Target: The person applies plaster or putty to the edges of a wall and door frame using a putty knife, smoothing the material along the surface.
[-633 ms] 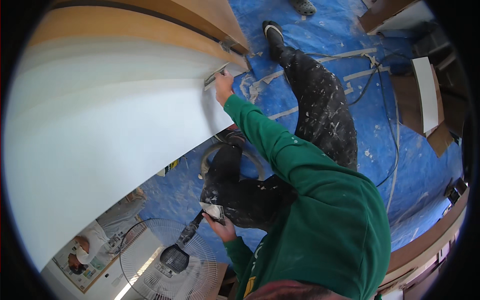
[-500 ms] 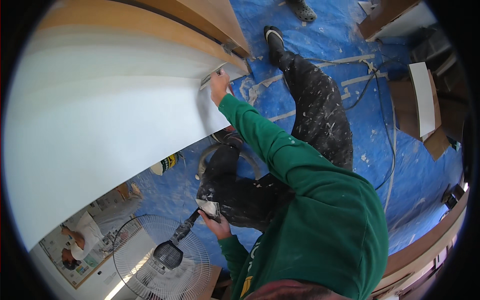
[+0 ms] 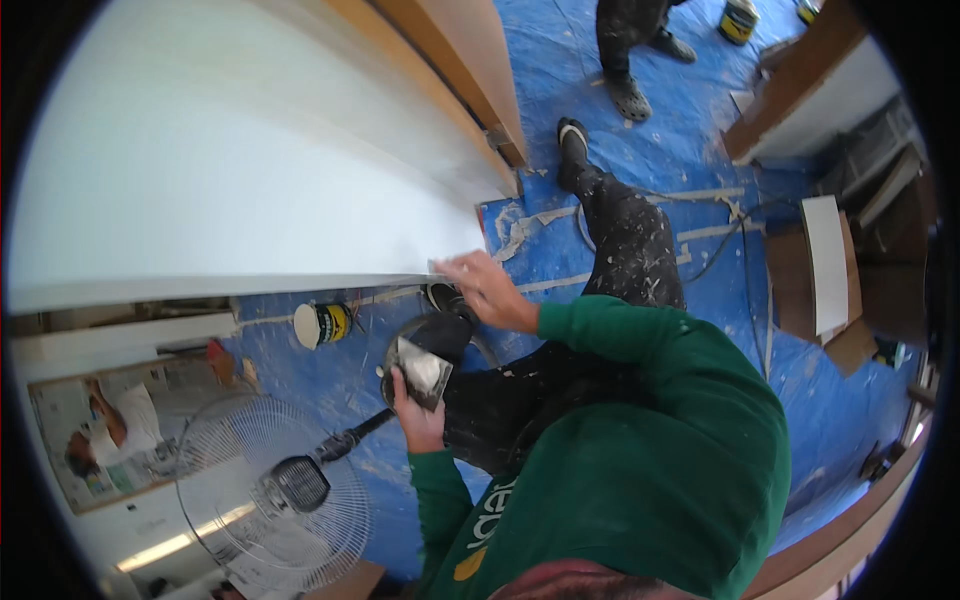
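Note:
My right hand [image 3: 488, 292] is closed at the near edge of a white wall panel [image 3: 250, 190]. The thin blade of a putty knife [image 3: 433, 267] shows at its fingertips, against the panel; motion blurs the fingers, and the handle is hidden. Lower down, over my bent leg, my left hand [image 3: 418, 425] grips a square flat plate [image 3: 441, 384] bearing a lump of white filler [image 3: 423, 370]. The plate is tilted, and its grip is partly hidden by my fingers.
A standing fan [image 3: 300, 485] is close on my left, beyond it a person in white [image 3: 130, 425]. A black-and-yellow bucket [image 3: 325, 325] stands under the panel edge. Ahead is another person's shoe [image 3: 630, 100]. Cable [image 3: 750, 290] and cardboard [image 3: 790, 280] lie on blue sheeting [image 3: 560, 50].
My right hand has come back from the panel's far corner to its near edge with the putty knife. The left hand has risen slightly with the plate. The view has turned.

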A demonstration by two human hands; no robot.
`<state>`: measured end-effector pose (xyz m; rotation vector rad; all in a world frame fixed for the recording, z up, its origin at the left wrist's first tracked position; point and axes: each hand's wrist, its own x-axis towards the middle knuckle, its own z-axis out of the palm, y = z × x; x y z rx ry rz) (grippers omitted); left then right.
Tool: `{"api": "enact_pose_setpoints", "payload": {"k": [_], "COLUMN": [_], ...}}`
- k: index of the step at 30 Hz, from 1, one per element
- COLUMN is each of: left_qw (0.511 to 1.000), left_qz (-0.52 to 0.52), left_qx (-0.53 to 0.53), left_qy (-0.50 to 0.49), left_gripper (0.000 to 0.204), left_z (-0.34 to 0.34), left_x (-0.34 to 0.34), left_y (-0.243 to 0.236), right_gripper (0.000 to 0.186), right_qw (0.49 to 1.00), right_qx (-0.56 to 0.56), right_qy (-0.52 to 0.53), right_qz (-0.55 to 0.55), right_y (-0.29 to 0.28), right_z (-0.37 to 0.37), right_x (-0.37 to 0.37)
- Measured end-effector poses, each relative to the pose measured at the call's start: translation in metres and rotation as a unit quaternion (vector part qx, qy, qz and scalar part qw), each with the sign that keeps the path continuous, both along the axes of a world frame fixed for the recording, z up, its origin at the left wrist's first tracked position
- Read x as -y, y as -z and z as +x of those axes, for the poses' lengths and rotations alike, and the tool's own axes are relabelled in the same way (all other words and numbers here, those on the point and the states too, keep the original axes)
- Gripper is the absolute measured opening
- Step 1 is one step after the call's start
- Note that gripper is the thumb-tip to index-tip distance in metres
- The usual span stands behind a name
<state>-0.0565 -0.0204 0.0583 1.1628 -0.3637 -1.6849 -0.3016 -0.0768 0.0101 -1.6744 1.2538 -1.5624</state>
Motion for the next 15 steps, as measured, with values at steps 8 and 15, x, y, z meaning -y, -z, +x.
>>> {"api": "enact_pose_setpoints", "payload": {"k": [8,15], "left_qw": [0.981,0.994], "left_qz": [0.012,-0.017], "left_qx": [-0.144,-0.097], "left_qy": [0.132,0.036], "left_gripper": [0.045,0.045], "left_z": [-0.043,-0.029], "left_x": [0.023,0.012], "left_y": [-0.017,-0.014], "right_gripper": [0.061,0.05], "right_qw": [0.93,0.928], "right_qx": [-0.154,-0.348], "right_qy": [-0.206,-0.13], "right_qz": [-0.263,-0.038], "right_y": [-0.045,0.1], "right_z": [-0.023,-0.043], "right_x": [-0.054,0.023]}}
